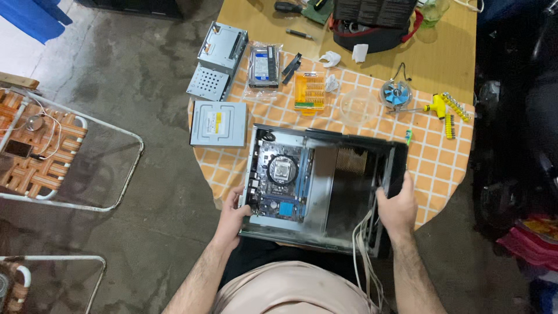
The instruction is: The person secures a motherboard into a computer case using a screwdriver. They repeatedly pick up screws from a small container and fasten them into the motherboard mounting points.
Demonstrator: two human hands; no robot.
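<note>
An open black computer case (349,145) lies flat on a round table with an orange checked cloth (442,157). Inside it sits a blue motherboard (279,186) with a bare processor socket. My left hand (233,216) grips the case's left wall near its front corner. My right hand (396,203) holds the case's right end. Pale cables (365,256) hang from the case toward my lap.
Behind the case lie an optical drive (218,123), a metal drive cage (218,61), a hard disk in a bag (264,67), an orange bit set (308,92), a clear bowl (359,107), a blue cooler fan (396,95) and a yellow driver (437,107). A webbed chair (40,151) stands left.
</note>
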